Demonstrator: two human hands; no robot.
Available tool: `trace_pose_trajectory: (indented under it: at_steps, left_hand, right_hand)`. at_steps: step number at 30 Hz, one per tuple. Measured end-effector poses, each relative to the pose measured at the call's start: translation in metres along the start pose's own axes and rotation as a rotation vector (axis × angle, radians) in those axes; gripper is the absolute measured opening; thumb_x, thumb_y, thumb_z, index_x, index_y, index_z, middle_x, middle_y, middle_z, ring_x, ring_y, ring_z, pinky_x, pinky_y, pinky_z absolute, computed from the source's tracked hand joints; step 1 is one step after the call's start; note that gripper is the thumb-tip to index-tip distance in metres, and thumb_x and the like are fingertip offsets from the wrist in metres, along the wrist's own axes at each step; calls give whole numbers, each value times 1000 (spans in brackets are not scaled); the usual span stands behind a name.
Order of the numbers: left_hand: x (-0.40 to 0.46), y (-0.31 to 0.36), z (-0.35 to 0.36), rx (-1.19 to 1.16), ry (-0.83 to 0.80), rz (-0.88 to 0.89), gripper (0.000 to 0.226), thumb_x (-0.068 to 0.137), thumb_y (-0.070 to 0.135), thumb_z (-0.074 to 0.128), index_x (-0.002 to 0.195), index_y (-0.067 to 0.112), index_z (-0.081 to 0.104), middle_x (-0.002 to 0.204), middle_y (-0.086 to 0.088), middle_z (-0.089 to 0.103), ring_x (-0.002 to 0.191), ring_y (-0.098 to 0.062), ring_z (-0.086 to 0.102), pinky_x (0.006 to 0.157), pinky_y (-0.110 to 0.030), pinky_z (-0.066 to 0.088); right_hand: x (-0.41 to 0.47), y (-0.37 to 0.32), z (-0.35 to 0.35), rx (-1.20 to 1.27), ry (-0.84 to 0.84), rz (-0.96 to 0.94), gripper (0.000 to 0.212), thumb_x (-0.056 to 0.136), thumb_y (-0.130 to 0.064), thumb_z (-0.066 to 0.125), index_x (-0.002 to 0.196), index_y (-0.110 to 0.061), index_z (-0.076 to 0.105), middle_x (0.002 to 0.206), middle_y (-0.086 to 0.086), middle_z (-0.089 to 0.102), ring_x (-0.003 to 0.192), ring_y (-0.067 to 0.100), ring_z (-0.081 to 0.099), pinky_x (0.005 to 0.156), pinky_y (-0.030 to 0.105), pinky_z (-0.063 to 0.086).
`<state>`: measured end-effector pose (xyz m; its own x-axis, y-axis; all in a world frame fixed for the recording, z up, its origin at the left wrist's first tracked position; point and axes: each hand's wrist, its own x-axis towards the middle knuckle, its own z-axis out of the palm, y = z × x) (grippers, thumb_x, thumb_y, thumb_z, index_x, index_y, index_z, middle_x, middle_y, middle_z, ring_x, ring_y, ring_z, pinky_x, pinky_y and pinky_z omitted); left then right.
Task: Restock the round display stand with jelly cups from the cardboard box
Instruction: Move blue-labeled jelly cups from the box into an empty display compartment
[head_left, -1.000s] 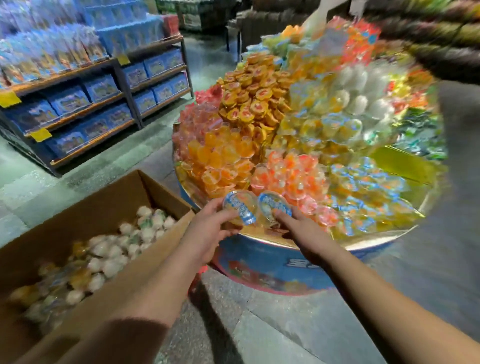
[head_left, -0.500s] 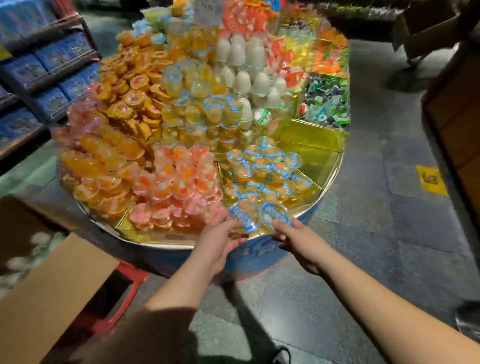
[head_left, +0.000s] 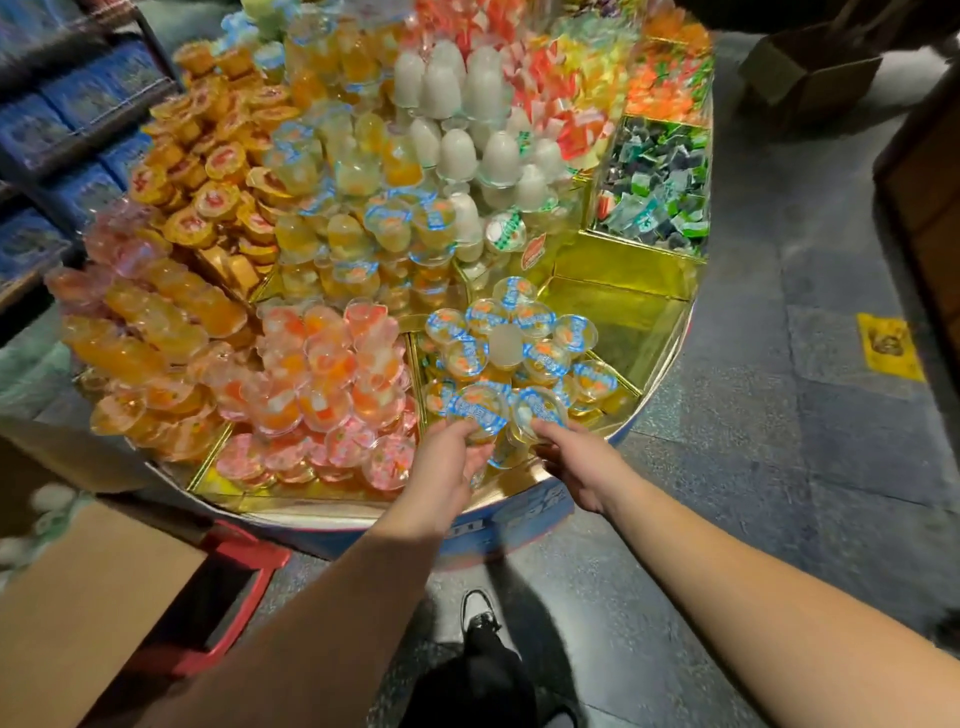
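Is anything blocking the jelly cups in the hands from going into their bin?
Nothing visible. The left hand and right hand hold blue-lidded cups right over the matching compartment, open beneath them.

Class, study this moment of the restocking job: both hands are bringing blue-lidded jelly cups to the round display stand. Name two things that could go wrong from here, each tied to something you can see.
1. The left hand and right hand each hold a blue-lidded cup by its near edge only; one might slip.
2. The blue-lidded cups already in that compartment are piled loosely, so added cups might roll into the empty gold compartment alongside.
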<state>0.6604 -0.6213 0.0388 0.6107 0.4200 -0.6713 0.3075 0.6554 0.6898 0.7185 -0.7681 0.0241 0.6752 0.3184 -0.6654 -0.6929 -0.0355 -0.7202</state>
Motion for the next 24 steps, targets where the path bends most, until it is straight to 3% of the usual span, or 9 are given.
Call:
trace_pose_trajectory:
  at_steps: [3,7,10,13,17,20,22,24]
  left_hand:
    - [25,1,8,-3,12,-30,50,97,4,54,144,3,37,111,-9,56,95,-26,63,76,-29,57]
    - [50,3,17,-14,79,-70,46,99,0,49,143,3,37,102,-9,56,83,-22,60,79,-30,55]
    - [65,3,18,5,109,-86,51,100,-1,46,148,6,32,116,-13,51,94,-29,59,89,-36,52]
    - [77,0,16,46,126,-58,47,100,-1,42,147,2,32,117,-16,50,97,-32,58,94,-39,50]
    - [82,-3,16,88,142,-18,45,101,-2,38,146,1,33,111,-15,53,94,-30,59,83,-36,53]
    - [83,-4,17,96,135,-4,42,105,11,34,146,2,31,106,-12,52,98,-31,57,81,-35,51]
    - [85,-5,16,109,136,16,42,105,14,34,146,6,31,116,-14,49,106,-32,55,87,-37,50]
    - [86,-8,14,110,135,58,44,103,7,38,146,12,32,128,-16,48,113,-33,55,83,-34,53]
  right_hand:
    - [25,-11,9,-18,57,5,65,94,-22,65,148,-14,30,94,2,64,80,14,59,75,27,44]
    - [63,-20,19,-54,83,20,69,93,-26,66,149,-10,30,102,2,65,90,16,62,82,29,46]
    - [84,-20,24,-81,103,36,72,89,-32,71,146,-8,36,114,7,67,96,19,66,85,33,51]
    - [96,-20,29,-101,125,45,74,88,-32,72,147,-8,35,118,9,65,102,22,65,97,40,51]
    - [103,-18,34,-143,162,46,76,90,-32,71,150,-8,31,126,12,61,107,25,63,93,37,51]
    - [105,-15,35,-230,212,33,81,83,-41,74,147,-10,36,130,10,61,110,27,64,101,46,50]
    - [108,-13,36,-286,214,27,89,74,-51,74,146,-12,38,133,9,59,113,28,62,102,49,48]
    - [110,-11,36,-331,223,16,100,63,-63,72,144,-14,39,134,7,58,115,29,61,102,49,49]
